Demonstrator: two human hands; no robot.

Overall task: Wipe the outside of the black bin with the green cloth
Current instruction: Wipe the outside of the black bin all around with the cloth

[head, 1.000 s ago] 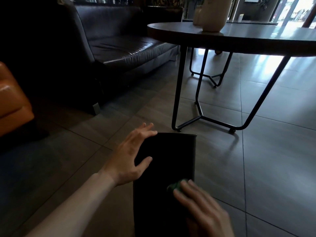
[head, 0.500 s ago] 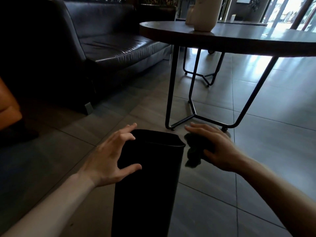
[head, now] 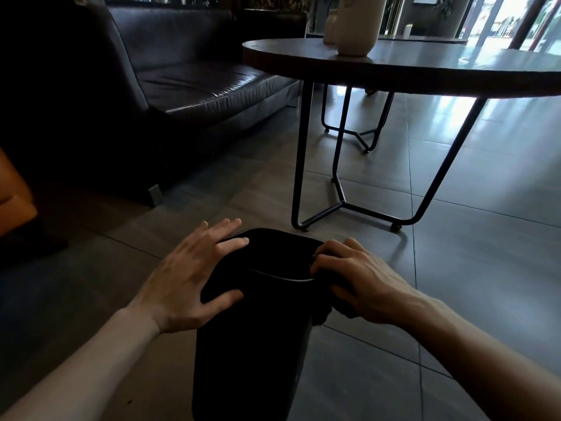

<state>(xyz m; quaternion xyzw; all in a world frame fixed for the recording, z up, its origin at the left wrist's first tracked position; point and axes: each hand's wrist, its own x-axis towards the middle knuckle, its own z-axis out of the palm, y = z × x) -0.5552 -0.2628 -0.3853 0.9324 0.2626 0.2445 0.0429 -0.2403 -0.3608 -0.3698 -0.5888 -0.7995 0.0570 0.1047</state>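
The black bin (head: 252, 354) stands on the tiled floor at bottom centre, its open rim tipped away from me. My left hand (head: 188, 278) lies flat against the bin's left side near the rim, fingers spread. My right hand (head: 361, 284) presses the cloth (head: 321, 314) against the bin's right side at the rim. The cloth looks dark in this light and is mostly hidden under my fingers; a fold hangs below my palm.
A round table (head: 425, 71) on black wire legs (head: 340, 205) stands just beyond the bin, with a pale vase (head: 358, 22) on it. A dark leather sofa (head: 188, 83) sits to the left and an orange seat (head: 12, 202) at the far left edge.
My right hand has carried the cloth from the near face of the bin round to its right side, now pressed at the rim. The left hand stays on the left side.
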